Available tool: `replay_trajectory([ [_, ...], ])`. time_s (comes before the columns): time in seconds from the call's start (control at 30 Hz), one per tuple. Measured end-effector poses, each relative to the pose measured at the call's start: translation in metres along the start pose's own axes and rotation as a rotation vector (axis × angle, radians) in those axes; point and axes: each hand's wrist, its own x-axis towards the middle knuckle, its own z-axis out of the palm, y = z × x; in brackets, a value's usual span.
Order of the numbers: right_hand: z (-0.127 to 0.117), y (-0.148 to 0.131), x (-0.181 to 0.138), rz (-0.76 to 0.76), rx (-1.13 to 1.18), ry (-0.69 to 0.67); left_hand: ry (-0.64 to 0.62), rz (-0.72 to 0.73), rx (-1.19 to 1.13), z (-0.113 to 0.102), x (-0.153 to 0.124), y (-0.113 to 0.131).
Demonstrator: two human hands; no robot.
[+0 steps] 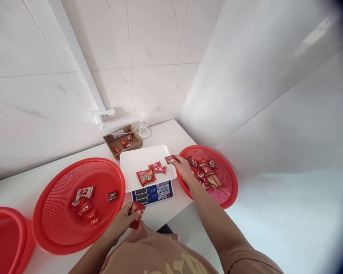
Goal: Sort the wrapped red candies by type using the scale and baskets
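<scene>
"What did the left hand (123, 222) hold?"

"It pinched a flat, squarish red packet (137, 214) with gold print; the right hand (181, 165) gripped a smaller, oblong dark-red sachet (169, 159)."

"And around them?"

"Just left of the right hand, glossy crinkled packets (146, 177) lay on a smooth white tray (141, 156), its corners rounded. A mesh-walled red basket (233, 182) stood just right of that hand, another round basket (55, 213) left of the left hand."

"Farther off?"

"Beyond both hands, an open cardboard box (135, 145) stood on the tabletop (171, 132)."
</scene>
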Motion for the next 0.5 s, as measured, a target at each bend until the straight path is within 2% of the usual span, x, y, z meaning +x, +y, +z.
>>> replay_trajectory([
  [0.07, 0.026, -0.024, -0.002, -0.074, -0.005, -0.118, 0.000, 0.003, 0.002, 0.003, -0.003, 0.002],
  [0.13, 0.051, -0.040, -0.003, -0.068, -0.011, -0.194, -0.001, 0.009, -0.005, 0.004, -0.007, 0.003],
  [0.27, 0.082, -0.053, -0.007, -0.013, -0.100, -0.245, 0.004, 0.020, -0.022, 0.001, -0.018, 0.000],
  [0.37, 0.078, -0.053, -0.018, -0.078, -0.177, -0.194, 0.033, 0.015, -0.042, -0.002, -0.024, -0.002],
  [0.5, 0.050, -0.043, -0.050, -0.173, -0.143, -0.203, 0.064, 0.021, -0.034, -0.004, -0.032, -0.002],
])
